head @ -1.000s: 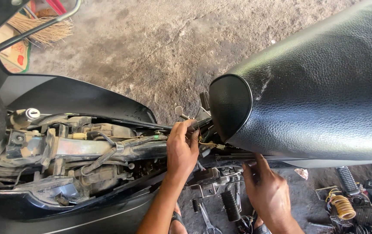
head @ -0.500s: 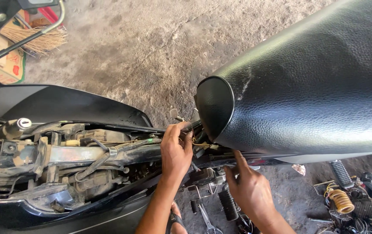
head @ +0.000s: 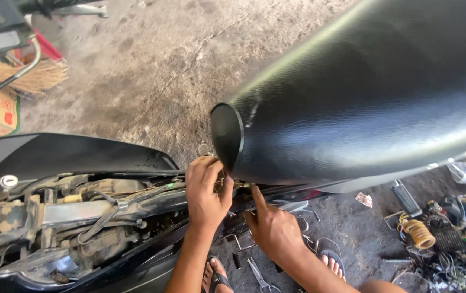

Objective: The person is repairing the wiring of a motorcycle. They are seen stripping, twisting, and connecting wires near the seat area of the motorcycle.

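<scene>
Here we work under the seat [head: 363, 92] front: left hand [head: 206, 190] fingers pinch a small part; right hand [head: 273, 230] fingers together, touching the frame [head: 108, 209].

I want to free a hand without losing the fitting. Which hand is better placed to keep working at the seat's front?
Probably the left hand: its fingers curl at the seat front, while the right hand sits lower, only pointing up.

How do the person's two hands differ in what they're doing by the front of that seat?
The left hand is curled, its fingers pinching something small at the tip of the black seat; the right hand is flatter, with one finger stretched up under the seat. The left hand sits higher, the right lower and nearer the floor. Both are bare and work at the same spot on the motorcycle frame.
</scene>
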